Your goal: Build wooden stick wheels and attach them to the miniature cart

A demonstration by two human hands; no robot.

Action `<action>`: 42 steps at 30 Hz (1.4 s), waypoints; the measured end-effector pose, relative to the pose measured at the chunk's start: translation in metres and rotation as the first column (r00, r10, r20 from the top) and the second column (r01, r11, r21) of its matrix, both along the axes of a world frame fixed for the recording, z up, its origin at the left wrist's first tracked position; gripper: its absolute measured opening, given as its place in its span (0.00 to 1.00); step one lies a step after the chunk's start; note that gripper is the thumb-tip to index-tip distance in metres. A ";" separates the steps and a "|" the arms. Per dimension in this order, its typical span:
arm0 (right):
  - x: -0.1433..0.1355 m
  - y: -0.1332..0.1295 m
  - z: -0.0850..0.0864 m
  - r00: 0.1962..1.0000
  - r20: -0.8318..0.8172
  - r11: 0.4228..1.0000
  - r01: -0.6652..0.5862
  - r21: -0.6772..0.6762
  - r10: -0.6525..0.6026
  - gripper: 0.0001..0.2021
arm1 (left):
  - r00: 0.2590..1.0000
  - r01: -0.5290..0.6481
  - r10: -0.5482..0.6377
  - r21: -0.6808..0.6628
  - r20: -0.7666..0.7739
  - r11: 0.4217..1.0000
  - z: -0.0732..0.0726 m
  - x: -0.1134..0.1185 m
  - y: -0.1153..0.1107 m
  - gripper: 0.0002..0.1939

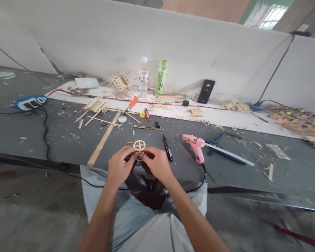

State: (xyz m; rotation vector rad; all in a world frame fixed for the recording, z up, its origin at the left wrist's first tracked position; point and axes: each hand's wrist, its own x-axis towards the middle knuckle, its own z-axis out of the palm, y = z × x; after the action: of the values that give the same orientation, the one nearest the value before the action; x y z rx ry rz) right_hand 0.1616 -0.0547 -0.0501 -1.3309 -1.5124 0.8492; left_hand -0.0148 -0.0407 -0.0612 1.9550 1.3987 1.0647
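Observation:
Both my hands meet at the table's front edge around a small wooden wheel piece. Its upper wheel [139, 145], a pale ring with crossed spokes, shows above my fingertips, and a second ring shows partly below it. My left hand [121, 164] pinches the piece from the left. From the right, my right hand [157, 161] pinches it with thumb and finger. What joins the two rings is mostly hidden by my fingers. A black marker [167, 148] lies just right of my right hand, and beyond it rests a pink glue gun [196, 145] with a glue stick in its back.
Blue-handled pliers [225, 154] lie behind the glue gun. Further back are a small wooden cart [94, 106], an orange-handled knife [132, 103], tweezers [147, 128], a water bottle [144, 78], a green bottle [161, 77] and a phone [206, 91]. Black cords run along the front edge.

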 end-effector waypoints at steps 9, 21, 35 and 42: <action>0.000 0.001 0.002 0.999 0.046 1.000 -0.010 0.016 0.009 0.09 | 1.000 -0.011 0.012 0.040 -0.021 0.999 0.003 0.001 0.000 0.11; -0.001 -0.008 0.015 0.970 0.243 0.998 -0.033 0.048 0.020 0.08 | 0.986 0.042 -0.020 0.128 -0.167 0.991 0.013 -0.001 -0.018 0.13; -0.007 -0.018 0.024 0.858 0.507 0.982 -0.022 0.185 -0.077 0.10 | 0.973 0.056 -0.023 0.138 -0.231 0.989 0.012 -0.006 -0.015 0.13; -0.010 -0.018 0.024 0.809 0.573 0.976 0.000 0.219 -0.129 0.08 | 0.975 0.066 -0.034 0.142 -0.221 0.988 0.011 -0.006 -0.016 0.13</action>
State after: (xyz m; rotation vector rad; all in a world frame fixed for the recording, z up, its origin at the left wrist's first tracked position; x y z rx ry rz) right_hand 0.1517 -0.0728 -0.0264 -1.5539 -1.9492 0.2111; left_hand -0.0206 -0.0564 -0.0505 2.2611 1.4082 0.9796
